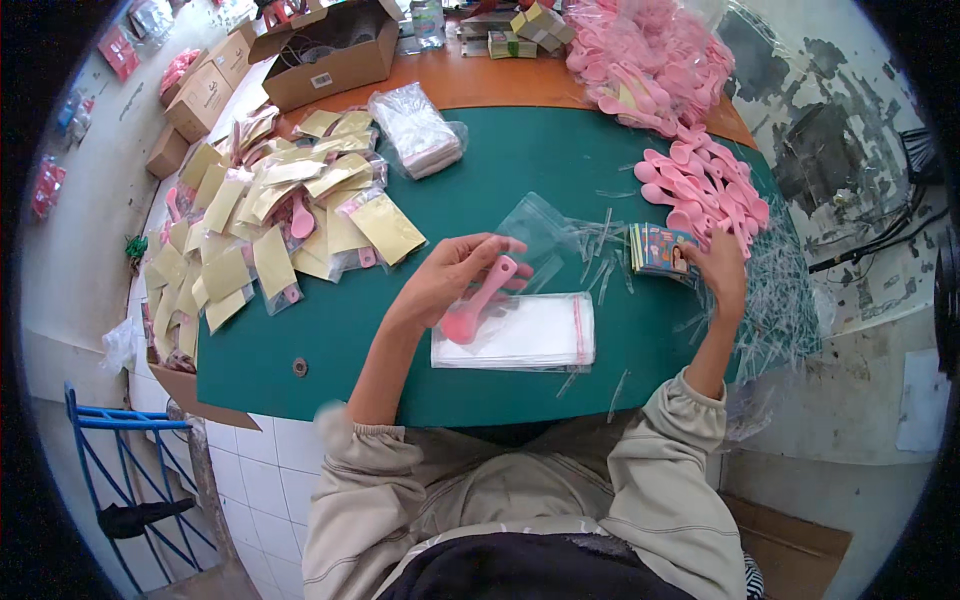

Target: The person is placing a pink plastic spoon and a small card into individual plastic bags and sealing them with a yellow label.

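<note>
My left hand (463,277) is closed around a pink spoon (487,300), its bowl pointing down toward me. A clear plastic bag (545,232) reaches out past the same fingertips; I cannot tell whether the spoon is inside it. Below lies a stack of clear bags (510,345) with a white surface. On the right, my right hand (722,268) pinches at the edge of a small stack of printed cards (655,249), its thumb on top and its other fingers partly hidden. Just beyond that hand sits a heap of loose pink spoons (700,180).
Filled packets with yellowish cards (270,200) cover the table's left side. Behind are a bundle of clear bags (415,125), an open cardboard box (325,60) and a big bag of pink spoons (650,55). Clear plastic strips (770,300) pile up at the right edge.
</note>
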A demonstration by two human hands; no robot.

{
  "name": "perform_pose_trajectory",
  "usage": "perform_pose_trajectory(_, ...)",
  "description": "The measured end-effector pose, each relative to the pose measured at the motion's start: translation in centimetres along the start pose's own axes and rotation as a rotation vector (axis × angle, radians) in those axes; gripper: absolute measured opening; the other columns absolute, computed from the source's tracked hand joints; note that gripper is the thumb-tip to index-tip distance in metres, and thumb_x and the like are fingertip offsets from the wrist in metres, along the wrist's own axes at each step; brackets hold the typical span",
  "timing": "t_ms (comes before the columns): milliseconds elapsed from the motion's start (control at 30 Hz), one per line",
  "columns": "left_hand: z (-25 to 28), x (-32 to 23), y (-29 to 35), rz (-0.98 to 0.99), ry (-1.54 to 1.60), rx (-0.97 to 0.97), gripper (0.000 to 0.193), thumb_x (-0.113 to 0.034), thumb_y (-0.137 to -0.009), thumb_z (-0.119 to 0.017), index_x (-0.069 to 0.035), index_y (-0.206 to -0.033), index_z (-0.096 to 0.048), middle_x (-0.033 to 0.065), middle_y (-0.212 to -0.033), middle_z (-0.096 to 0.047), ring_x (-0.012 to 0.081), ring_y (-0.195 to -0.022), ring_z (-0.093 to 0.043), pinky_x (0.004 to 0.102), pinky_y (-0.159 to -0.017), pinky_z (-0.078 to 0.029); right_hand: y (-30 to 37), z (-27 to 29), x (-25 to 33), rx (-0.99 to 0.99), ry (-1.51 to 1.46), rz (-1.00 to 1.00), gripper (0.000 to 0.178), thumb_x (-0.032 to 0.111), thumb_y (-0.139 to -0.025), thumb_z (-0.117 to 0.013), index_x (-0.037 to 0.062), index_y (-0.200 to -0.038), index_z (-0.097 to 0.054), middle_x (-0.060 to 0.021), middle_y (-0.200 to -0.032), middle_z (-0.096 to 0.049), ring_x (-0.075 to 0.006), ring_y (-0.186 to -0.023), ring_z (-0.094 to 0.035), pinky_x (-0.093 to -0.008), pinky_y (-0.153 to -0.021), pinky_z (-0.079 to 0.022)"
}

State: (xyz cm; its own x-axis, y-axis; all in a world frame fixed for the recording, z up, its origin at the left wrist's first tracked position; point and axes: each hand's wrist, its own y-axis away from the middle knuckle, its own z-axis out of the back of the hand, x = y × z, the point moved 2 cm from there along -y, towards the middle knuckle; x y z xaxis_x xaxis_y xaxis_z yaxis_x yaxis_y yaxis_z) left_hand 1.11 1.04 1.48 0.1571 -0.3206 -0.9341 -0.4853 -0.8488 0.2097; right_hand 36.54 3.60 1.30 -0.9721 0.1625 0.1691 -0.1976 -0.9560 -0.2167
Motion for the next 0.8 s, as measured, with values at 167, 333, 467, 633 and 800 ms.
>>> perform_pose_trajectory(167,0.5,0.4,-0.1,-0.039,-0.114,0.008,0.032,-0.023,-0.093,-0.042,0.004,-0.106,-0.055,0.0151,-0.093,-0.063,0.0169,-0.086,-0.061,0.0249,-0.075,-0.05,0.0,1.0,1.0,-0.083,-0.309,-0.024,0.031,0.015,-0.067,-0.068,-0.0015,-0.091,-0.056,-0.0146,-0.078,-0.061,-0.0258,-0.07,-0.059,-0.035,-0.064,-0.045)
perform_pose_trajectory(333,0.5,0.5,-0.1,-0.07,-0.171,0.007,0.03,-0.021,-0.093,-0.042,0.004,-0.104,-0.057,0.015,-0.091,-0.063,0.0158,-0.084,-0.062,0.0229,-0.073,-0.049,0.6,2.7,3.1,-0.301,-0.056,-0.065,0.026,0.012,-0.069,-0.067,0.0009,-0.089,-0.056,-0.0138,-0.076,-0.062,-0.0213,-0.068,-0.061,-0.032,-0.06,-0.046)
perform_pose_trajectory(467,0.4,0.8,-0.3,-0.089,-0.231,0.02,0.03,-0.021,-0.093,-0.044,0.004,-0.102,-0.058,0.0142,-0.089,-0.064,0.0145,-0.085,-0.061,0.0221,-0.073,-0.049,1.2,4.0,8.3,-0.194,-0.704,0.122,0.015,0.01,-0.078,-0.061,0.0033,-0.09,-0.055,-0.0092,-0.075,-0.063,-0.0159,-0.058,-0.056,-0.0296,-0.051,-0.043)
perform_pose_trajectory(633,0.3,0.4,-0.1,-0.128,-0.29,-0.023,0.029,-0.021,-0.092,-0.045,0.003,-0.1,-0.059,0.0082,-0.084,-0.064,0.0094,-0.078,-0.059,0.0201,-0.067,-0.047,2.9,3.5,12.4,0.225,-1.226,0.214,0.012,0.011,-0.082,-0.06,0.0045,-0.09,-0.055,-0.0016,-0.073,-0.061,-0.0037,-0.05,-0.047,-0.0215,-0.041,-0.036)
perform_pose_trajectory(800,0.1,0.7,-0.1,-0.125,-0.412,0.006,0.029,-0.022,-0.092,-0.046,0.002,-0.097,-0.061,-0.0009,-0.077,-0.059,0.003,-0.067,-0.046,0.0181,-0.059,-0.04,3.1,2.7,12.6,0.257,-1.056,0.448,0.011,0.007,-0.08,-0.061,0.0027,-0.088,-0.055,-0.0019,-0.071,-0.058,-0.0044,-0.056,-0.048,-0.0193,-0.051,-0.042)
